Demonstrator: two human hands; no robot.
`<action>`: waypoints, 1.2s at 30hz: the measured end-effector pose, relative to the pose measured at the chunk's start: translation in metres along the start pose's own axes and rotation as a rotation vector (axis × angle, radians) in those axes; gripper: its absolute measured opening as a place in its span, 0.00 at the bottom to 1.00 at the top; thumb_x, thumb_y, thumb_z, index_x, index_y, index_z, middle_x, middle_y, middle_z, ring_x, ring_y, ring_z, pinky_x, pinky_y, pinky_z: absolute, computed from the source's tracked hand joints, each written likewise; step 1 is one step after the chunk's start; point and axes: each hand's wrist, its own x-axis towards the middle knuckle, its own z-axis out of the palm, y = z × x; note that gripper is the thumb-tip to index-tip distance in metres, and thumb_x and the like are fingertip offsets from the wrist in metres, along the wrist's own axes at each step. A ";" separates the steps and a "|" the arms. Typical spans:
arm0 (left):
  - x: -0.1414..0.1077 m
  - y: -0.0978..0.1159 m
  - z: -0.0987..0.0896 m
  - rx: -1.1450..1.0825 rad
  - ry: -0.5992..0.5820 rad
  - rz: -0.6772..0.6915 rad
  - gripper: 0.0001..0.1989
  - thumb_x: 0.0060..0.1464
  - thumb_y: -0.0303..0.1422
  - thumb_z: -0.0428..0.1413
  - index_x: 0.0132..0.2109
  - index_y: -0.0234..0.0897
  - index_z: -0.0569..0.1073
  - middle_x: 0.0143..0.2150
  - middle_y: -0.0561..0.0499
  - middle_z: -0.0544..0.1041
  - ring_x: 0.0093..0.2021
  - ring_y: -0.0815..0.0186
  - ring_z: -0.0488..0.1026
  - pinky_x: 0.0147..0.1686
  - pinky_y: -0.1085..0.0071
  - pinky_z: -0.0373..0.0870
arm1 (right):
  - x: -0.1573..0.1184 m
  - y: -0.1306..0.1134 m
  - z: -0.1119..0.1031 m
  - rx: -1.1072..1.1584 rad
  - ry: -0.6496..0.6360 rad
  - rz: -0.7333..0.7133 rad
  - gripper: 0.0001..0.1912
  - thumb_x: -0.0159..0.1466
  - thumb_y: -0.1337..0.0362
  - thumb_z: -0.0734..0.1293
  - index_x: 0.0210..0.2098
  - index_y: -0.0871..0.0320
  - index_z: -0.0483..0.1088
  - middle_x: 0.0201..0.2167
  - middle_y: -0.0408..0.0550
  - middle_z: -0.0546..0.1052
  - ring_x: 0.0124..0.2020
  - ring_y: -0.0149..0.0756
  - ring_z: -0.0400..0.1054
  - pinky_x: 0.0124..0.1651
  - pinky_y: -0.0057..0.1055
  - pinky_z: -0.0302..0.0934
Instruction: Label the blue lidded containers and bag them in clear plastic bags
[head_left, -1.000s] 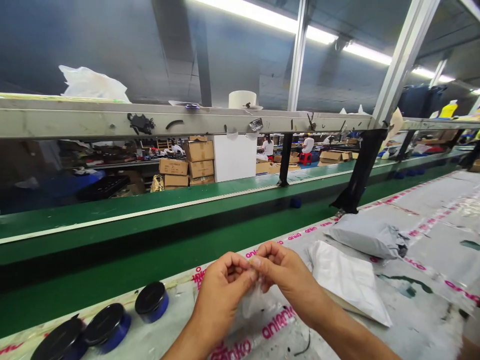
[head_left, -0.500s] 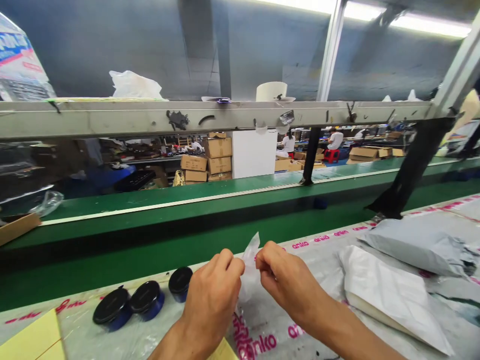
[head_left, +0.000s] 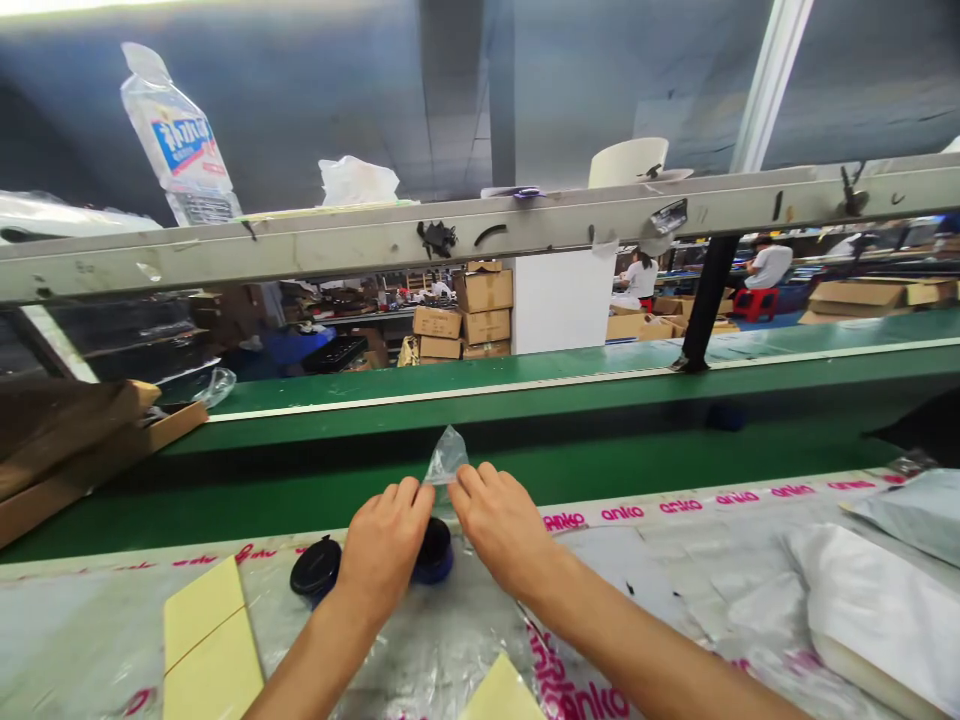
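Note:
A small clear plastic bag (head_left: 448,455) is stretched between my two hands above the table's far edge. My left hand (head_left: 386,545) is closed, pinching the bag's left side. The fingers of my right hand (head_left: 496,522) are closed on its right side. Below and behind the left hand are two round blue containers with black lids, one on the left (head_left: 315,568) and one (head_left: 435,555) between my wrists, partly covered. A third container from the earlier frame is hidden, probably behind my left hand.
Yellow cards (head_left: 211,640) lie at left, another (head_left: 502,690) near the front. White packages (head_left: 885,610) rest at right. Beyond the table runs a green conveyor (head_left: 600,440), under a metal shelf rail (head_left: 360,235) with a bottle (head_left: 180,150). A cardboard box (head_left: 82,450) stands left.
The view has swung left. My hands have come closer together, both now pinching the bag, and they sit over the containers instead of to their right.

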 end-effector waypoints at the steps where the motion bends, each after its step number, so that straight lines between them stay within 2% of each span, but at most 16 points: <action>1: -0.001 -0.003 0.003 -0.001 -0.009 -0.031 0.13 0.57 0.16 0.48 0.40 0.36 0.73 0.35 0.49 0.76 0.35 0.60 0.75 0.35 0.67 0.69 | 0.005 -0.002 0.006 0.012 -0.004 -0.010 0.08 0.65 0.76 0.64 0.42 0.60 0.70 0.39 0.54 0.73 0.38 0.45 0.65 0.36 0.37 0.62; 5: -0.004 -0.008 0.014 -0.032 -0.027 -0.147 0.11 0.61 0.19 0.47 0.41 0.36 0.70 0.33 0.49 0.77 0.33 0.60 0.77 0.34 0.68 0.69 | 0.017 -0.003 0.028 0.084 -0.048 -0.027 0.07 0.66 0.75 0.65 0.40 0.59 0.70 0.39 0.52 0.74 0.39 0.43 0.67 0.38 0.35 0.61; 8: -0.007 -0.009 0.019 -0.082 -0.036 -0.183 0.10 0.61 0.20 0.48 0.42 0.37 0.70 0.33 0.49 0.77 0.34 0.58 0.77 0.37 0.64 0.70 | 0.017 -0.001 0.038 0.165 -0.096 0.002 0.07 0.66 0.75 0.66 0.39 0.58 0.70 0.38 0.51 0.76 0.38 0.41 0.70 0.37 0.32 0.61; 12: -0.013 -0.010 0.025 -0.165 -0.039 -0.167 0.11 0.60 0.19 0.48 0.42 0.37 0.71 0.32 0.49 0.78 0.35 0.57 0.77 0.42 0.60 0.71 | 0.012 -0.001 0.043 0.295 -0.125 0.081 0.06 0.67 0.74 0.65 0.39 0.57 0.69 0.37 0.47 0.78 0.37 0.38 0.73 0.36 0.30 0.61; 16: -0.024 -0.011 0.026 -0.239 -0.006 -0.160 0.12 0.60 0.20 0.49 0.46 0.37 0.71 0.34 0.50 0.78 0.37 0.58 0.77 0.50 0.55 0.69 | 0.004 -0.002 0.046 0.418 -0.096 0.176 0.12 0.67 0.73 0.66 0.49 0.57 0.67 0.41 0.46 0.79 0.40 0.37 0.74 0.39 0.28 0.62; 19: -0.035 -0.012 0.025 -0.285 0.017 -0.154 0.11 0.60 0.20 0.50 0.44 0.39 0.70 0.35 0.52 0.78 0.38 0.61 0.77 0.55 0.53 0.66 | -0.004 -0.003 0.043 0.499 -0.082 0.165 0.11 0.66 0.74 0.65 0.47 0.56 0.69 0.41 0.44 0.79 0.41 0.36 0.74 0.42 0.28 0.63; 23: -0.051 -0.014 0.023 -0.333 0.066 -0.097 0.11 0.61 0.20 0.48 0.41 0.40 0.69 0.35 0.54 0.76 0.38 0.64 0.76 0.60 0.50 0.60 | -0.017 -0.006 0.034 0.573 -0.070 0.105 0.11 0.64 0.76 0.66 0.41 0.55 0.73 0.45 0.45 0.78 0.46 0.36 0.72 0.48 0.28 0.64; 26: -0.058 -0.012 0.022 -0.330 0.131 -0.021 0.13 0.64 0.20 0.44 0.38 0.38 0.69 0.34 0.52 0.76 0.45 0.61 0.76 0.62 0.49 0.56 | -0.026 -0.009 0.030 0.602 -0.063 0.078 0.11 0.64 0.75 0.66 0.41 0.54 0.74 0.52 0.45 0.75 0.50 0.38 0.70 0.51 0.31 0.64; 29: -0.061 -0.008 0.024 -0.277 0.142 0.076 0.16 0.65 0.19 0.41 0.35 0.36 0.69 0.33 0.51 0.76 0.51 0.59 0.75 0.65 0.49 0.52 | -0.033 -0.010 0.031 0.618 -0.078 0.045 0.11 0.64 0.74 0.66 0.41 0.53 0.74 0.54 0.45 0.74 0.52 0.39 0.70 0.53 0.34 0.64; 32: -0.063 -0.004 0.030 -0.214 0.132 0.151 0.18 0.65 0.18 0.41 0.34 0.36 0.71 0.34 0.50 0.77 0.51 0.59 0.75 0.67 0.49 0.49 | -0.036 -0.010 0.033 0.598 -0.127 0.033 0.11 0.65 0.74 0.65 0.43 0.53 0.74 0.57 0.46 0.73 0.54 0.40 0.68 0.55 0.36 0.63; 36: -0.065 0.001 0.039 -0.181 0.135 0.156 0.18 0.62 0.16 0.42 0.34 0.36 0.71 0.34 0.50 0.78 0.51 0.59 0.75 0.68 0.49 0.49 | -0.035 -0.012 0.033 0.570 -0.229 0.048 0.11 0.65 0.74 0.65 0.42 0.54 0.75 0.57 0.47 0.73 0.54 0.41 0.68 0.54 0.35 0.62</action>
